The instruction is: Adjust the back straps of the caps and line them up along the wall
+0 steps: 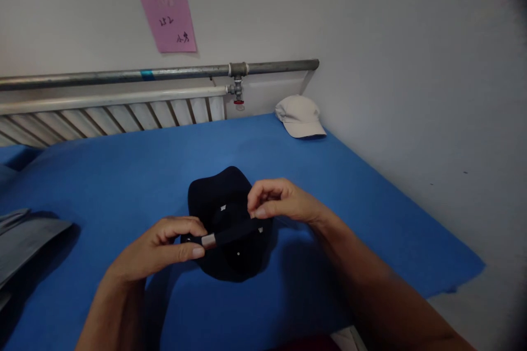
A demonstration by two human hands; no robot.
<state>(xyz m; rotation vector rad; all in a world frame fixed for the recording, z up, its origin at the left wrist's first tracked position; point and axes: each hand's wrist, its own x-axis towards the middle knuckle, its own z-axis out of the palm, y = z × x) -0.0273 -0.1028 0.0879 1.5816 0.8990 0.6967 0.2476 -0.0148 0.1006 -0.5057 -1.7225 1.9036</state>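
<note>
A dark navy baseball cap (242, 260) lies on the blue-covered table, its brim pointing away from me and its inside partly showing. Across its back runs an adjustment strap with a metal buckle (208, 241). My left hand (164, 244) pinches the strap's left end, thumb and fingers closed just beside the buckle. At the strap's right end, my right hand (280, 200) is closed, thumb against curled fingers, gripping the strap. Small white tags or marks show inside the cap.
A beige cap (300, 115) sits at the table's far right corner, against the wall. Grey folded fabric items (28, 241) lie at the left edge. Behind the blue table cover (135, 175) are a white radiator (135, 112) and a metal pipe (275, 67). A pink paper (169, 24) hangs above.
</note>
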